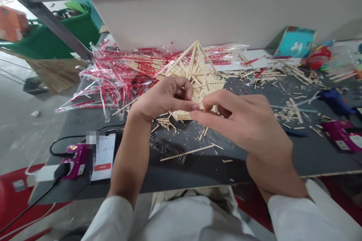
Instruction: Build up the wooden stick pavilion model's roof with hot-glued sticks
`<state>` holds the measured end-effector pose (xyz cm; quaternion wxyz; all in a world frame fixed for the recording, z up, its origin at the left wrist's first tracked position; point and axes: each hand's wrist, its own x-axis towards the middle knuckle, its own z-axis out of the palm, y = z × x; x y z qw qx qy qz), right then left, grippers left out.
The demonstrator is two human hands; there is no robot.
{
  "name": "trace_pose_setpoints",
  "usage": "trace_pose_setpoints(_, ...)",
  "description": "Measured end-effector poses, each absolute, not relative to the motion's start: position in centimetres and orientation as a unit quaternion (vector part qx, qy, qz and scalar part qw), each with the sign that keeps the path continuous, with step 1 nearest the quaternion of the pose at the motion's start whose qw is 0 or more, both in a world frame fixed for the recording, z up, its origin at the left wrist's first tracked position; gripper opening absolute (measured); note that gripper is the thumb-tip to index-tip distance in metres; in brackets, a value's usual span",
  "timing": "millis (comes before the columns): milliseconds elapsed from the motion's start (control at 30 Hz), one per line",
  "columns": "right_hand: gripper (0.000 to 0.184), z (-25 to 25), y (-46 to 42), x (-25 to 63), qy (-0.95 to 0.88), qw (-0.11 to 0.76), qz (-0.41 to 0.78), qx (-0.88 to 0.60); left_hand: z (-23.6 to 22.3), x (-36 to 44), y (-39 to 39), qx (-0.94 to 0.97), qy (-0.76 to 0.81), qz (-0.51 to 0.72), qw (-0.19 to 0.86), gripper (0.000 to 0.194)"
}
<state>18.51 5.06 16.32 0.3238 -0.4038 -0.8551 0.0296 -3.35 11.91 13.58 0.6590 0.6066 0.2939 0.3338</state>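
A pale model built of thin wooden sticks (196,58), with a pointed frame on top, stands mid-table behind my hands. My left hand (164,98) is closed in a pinch, thumb and forefinger pressed together in front of the model. My right hand (244,120) pinches at the same spot, its fingertips meeting those of the left. Whatever lies between the fingertips is too small or hidden to make out. Below the hands, a long thin stick (186,153) lies across a clear ruler (166,150). Short cut stick pieces (166,122) are scattered close to the model's base.
Plastic-wrapped red-and-pale sticks (113,79) heap at the back left. A phone (104,158) and a purple power socket (75,160) sit at front left. On the right are a blue glue gun (335,99), another purple socket (342,135) and loose offcuts (294,109).
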Motion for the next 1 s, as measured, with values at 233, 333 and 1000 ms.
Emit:
trace_pose_setpoints(233, 0.017, 16.7, 5.0, 18.3, -0.871, 0.336, 0.036, -0.358, 13.6, -3.1, 11.8, 0.600, 0.301, 0.333, 0.662, 0.035)
trace_pose_setpoints(333, 0.023, 16.7, 5.1, 18.4, -0.890, 0.310, -0.015, -0.335, 13.4, -3.0, 11.9, 0.602, 0.301, 0.338, 0.658, 0.033)
trace_pose_setpoints(1000, 0.017, 16.2, 5.6, 19.9, -0.899, 0.288, -0.090, -0.317, 14.7, -2.2, 10.5, 0.641, 0.376, 0.287, 0.605, 0.028)
